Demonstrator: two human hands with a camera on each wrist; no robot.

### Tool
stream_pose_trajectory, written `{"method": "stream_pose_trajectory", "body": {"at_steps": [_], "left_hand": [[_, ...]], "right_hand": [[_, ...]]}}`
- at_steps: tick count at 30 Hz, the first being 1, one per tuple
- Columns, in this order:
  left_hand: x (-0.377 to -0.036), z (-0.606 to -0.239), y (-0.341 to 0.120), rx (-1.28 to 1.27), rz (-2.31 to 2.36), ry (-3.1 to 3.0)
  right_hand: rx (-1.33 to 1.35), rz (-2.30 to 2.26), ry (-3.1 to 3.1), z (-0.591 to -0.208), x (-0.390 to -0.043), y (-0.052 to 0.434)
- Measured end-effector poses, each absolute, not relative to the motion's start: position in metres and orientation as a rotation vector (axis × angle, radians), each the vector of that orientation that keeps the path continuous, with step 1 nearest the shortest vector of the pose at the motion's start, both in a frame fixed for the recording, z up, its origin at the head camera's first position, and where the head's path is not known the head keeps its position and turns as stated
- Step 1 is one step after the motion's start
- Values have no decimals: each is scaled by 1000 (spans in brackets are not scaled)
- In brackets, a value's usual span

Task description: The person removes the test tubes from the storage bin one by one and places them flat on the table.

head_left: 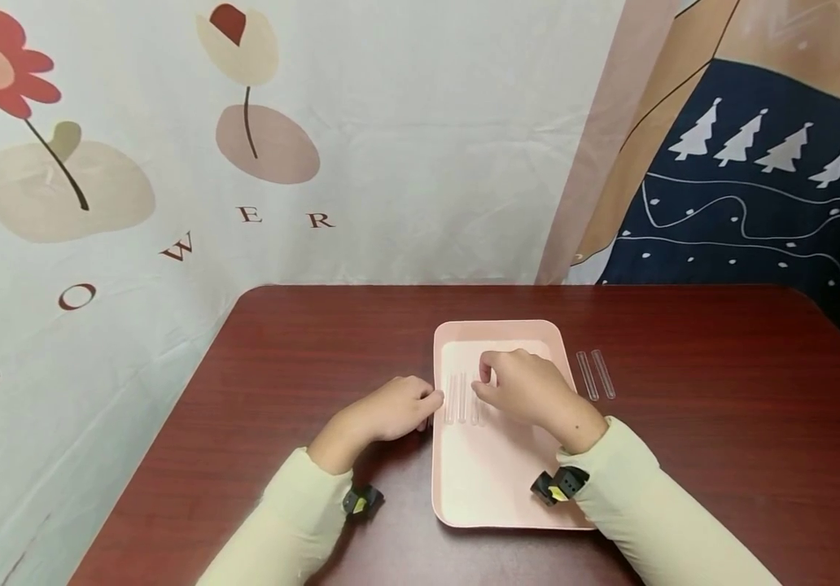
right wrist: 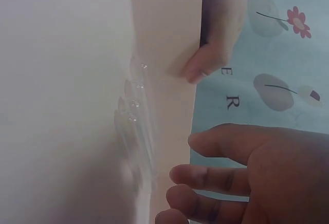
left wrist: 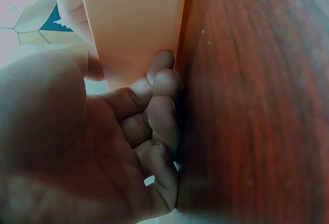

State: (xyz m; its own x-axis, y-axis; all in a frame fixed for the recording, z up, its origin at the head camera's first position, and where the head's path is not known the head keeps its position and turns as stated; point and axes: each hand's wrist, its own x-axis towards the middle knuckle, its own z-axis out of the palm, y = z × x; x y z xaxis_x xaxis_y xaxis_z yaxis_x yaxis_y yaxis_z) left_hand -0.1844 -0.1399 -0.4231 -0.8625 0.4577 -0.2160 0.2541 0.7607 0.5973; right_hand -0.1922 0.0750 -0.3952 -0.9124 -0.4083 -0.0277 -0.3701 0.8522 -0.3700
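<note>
A pink rectangular tray [head_left: 486, 480] lies on the table, with several clear, slender tubes [head_left: 461, 399] side by side near its left wall. My left hand [head_left: 394, 409] holds that left wall, the thumb over the rim and the curled fingers [left wrist: 163, 116] against the outside, low by the tabletop. Over the tray, my right hand [head_left: 526, 387] hovers just right of the tubes. Its thumb and fingers are spread apart with nothing between them in the right wrist view, where the tubes [right wrist: 136, 126] lean along the tray wall.
Two more clear tubes [head_left: 595, 375] lie on the dark red table [head_left: 720, 423], just beyond the tray's right wall. A patterned cloth [head_left: 420, 146] hangs behind the table's far edge.
</note>
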Motion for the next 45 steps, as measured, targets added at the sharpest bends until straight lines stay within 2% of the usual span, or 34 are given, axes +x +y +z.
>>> {"method": "stream_pose_trajectory", "body": {"at_steps": [45], "left_hand": [[-184,-421,-138,518,774,2615]], "right_hand": [[-573,-407,2806,-407,-193,78]]}}
